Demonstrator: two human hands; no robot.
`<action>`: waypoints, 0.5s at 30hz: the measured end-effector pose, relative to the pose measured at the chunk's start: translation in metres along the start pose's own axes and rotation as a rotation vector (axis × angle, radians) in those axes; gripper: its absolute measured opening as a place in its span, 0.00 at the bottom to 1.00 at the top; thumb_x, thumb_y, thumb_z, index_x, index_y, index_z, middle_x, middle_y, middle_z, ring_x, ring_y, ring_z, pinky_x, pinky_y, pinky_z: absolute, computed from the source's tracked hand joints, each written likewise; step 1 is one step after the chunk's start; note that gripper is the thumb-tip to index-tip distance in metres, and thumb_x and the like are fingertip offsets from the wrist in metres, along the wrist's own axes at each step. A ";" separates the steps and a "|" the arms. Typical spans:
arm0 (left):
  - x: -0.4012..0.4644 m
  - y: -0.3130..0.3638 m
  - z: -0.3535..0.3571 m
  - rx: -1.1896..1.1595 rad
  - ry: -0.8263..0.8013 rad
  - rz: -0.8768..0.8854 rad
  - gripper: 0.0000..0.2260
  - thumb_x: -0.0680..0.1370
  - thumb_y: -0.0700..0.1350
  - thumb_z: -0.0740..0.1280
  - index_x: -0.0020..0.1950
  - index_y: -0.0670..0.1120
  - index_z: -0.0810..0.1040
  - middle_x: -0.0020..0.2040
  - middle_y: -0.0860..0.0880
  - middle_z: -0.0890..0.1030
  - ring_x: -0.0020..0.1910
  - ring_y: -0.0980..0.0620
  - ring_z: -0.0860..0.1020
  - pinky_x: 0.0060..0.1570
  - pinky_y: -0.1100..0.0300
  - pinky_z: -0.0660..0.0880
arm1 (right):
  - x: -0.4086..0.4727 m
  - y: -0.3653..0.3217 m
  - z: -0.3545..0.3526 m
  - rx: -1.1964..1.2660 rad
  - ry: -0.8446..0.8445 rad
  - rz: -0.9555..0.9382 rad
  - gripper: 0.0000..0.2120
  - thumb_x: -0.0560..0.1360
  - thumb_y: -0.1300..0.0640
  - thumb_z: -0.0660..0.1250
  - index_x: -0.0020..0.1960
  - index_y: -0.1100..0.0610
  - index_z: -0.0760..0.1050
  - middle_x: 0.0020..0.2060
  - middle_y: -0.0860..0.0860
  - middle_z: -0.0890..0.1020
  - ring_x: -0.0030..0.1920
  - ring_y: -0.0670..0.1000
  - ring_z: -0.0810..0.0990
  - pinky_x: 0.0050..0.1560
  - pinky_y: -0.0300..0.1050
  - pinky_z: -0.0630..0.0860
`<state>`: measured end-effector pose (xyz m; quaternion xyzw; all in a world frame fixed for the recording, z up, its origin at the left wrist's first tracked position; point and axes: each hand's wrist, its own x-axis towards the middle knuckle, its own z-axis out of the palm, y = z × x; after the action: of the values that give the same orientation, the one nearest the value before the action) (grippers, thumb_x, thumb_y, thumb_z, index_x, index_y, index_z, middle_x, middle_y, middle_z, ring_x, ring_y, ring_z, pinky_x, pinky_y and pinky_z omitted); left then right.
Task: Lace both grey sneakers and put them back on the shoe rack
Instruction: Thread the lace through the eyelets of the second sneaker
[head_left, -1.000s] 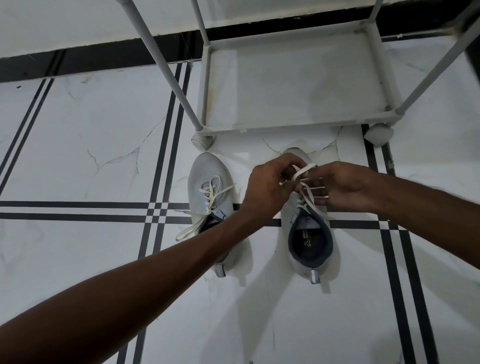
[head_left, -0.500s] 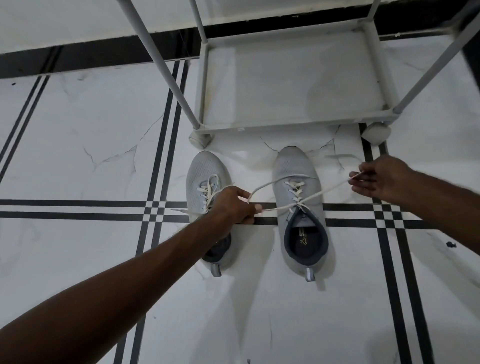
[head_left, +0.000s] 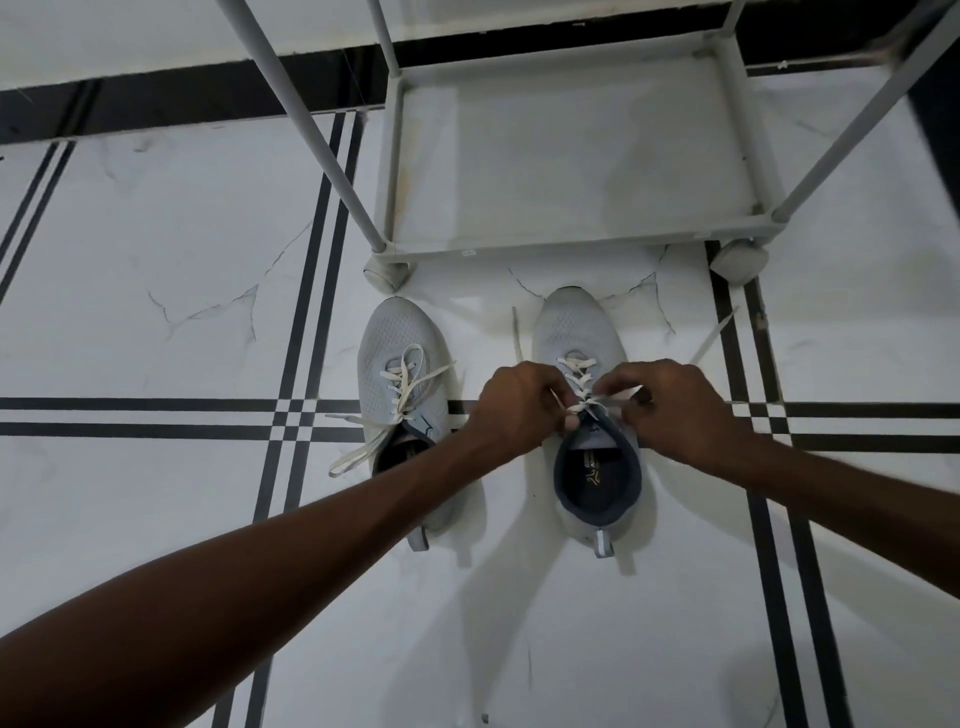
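Two grey sneakers stand side by side on the floor, toes toward the shoe rack (head_left: 571, 249). The left sneaker (head_left: 397, 353) has white laces threaded, with loose ends trailing off to its left. The right sneaker (head_left: 576, 327) has its white lace (head_left: 579, 371) crossed up to the top eyelets. My left hand (head_left: 514, 405) and my right hand (head_left: 675, 405) meet over its tongue, each pinching a lace end. Two free lace tails stick out toward the rack on either side of the shoe.
The grey rack's bottom shelf holds nothing, and its slanted poles (head_left: 306, 130) rise at left and right. Its round feet (head_left: 384, 273) rest just beyond the shoes' toes. White marble floor with black stripes (head_left: 156, 415) surrounds the shoes; a dark skirting runs along the wall.
Half a second ago my hands were spread wide, pulling the right sneaker's lace taut. They have come back together over the tongue, still holding the lace ends.
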<state>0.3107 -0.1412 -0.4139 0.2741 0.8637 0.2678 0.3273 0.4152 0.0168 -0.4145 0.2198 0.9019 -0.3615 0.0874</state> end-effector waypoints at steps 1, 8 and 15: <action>0.001 -0.001 -0.002 0.007 0.015 0.009 0.06 0.71 0.41 0.74 0.47 0.45 0.84 0.41 0.46 0.87 0.40 0.48 0.84 0.44 0.52 0.82 | 0.000 0.000 0.004 -0.008 -0.011 -0.024 0.12 0.72 0.65 0.72 0.51 0.53 0.85 0.45 0.49 0.87 0.38 0.47 0.81 0.42 0.38 0.75; 0.000 -0.009 0.001 0.029 0.027 0.058 0.04 0.72 0.39 0.74 0.45 0.45 0.84 0.38 0.47 0.86 0.34 0.52 0.83 0.34 0.62 0.79 | 0.006 0.010 0.008 0.058 0.028 -0.052 0.05 0.69 0.65 0.74 0.41 0.56 0.84 0.33 0.45 0.82 0.36 0.45 0.80 0.38 0.41 0.77; -0.013 -0.029 -0.001 0.573 -0.005 0.308 0.08 0.72 0.35 0.63 0.48 0.45 0.77 0.48 0.45 0.78 0.44 0.42 0.78 0.38 0.53 0.69 | 0.007 0.043 -0.001 -0.286 -0.029 -0.284 0.17 0.58 0.76 0.67 0.33 0.56 0.69 0.32 0.48 0.71 0.31 0.52 0.72 0.30 0.47 0.68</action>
<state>0.3098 -0.1706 -0.4265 0.4832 0.8515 0.0595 0.1947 0.4286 0.0471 -0.4421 0.0706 0.9647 -0.2413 0.0788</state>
